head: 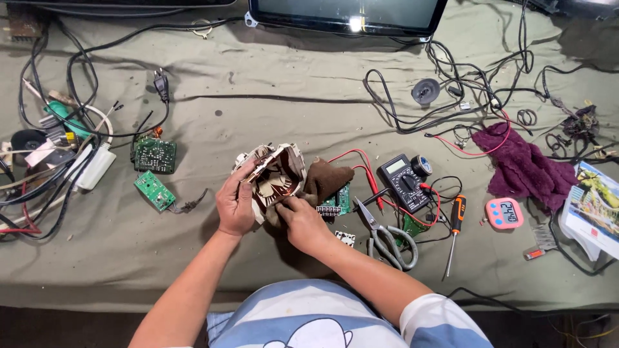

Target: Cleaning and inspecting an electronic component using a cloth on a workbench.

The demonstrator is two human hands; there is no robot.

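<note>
Left hand (235, 205) clasps beige motor housing (274, 175) mid-worktop; right hand (303, 222) pinches brown rag (325, 180) inside. Best: steady housing, wipe gently.

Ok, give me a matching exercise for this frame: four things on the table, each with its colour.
Things:
1. timer
2. screwdriver
3. towel
4. cloth under the right hand

Colours:
A. purple
B. brown
C. pink
D. orange and black handle

Pairs: 1-C, 2-D, 3-A, 4-B
</note>
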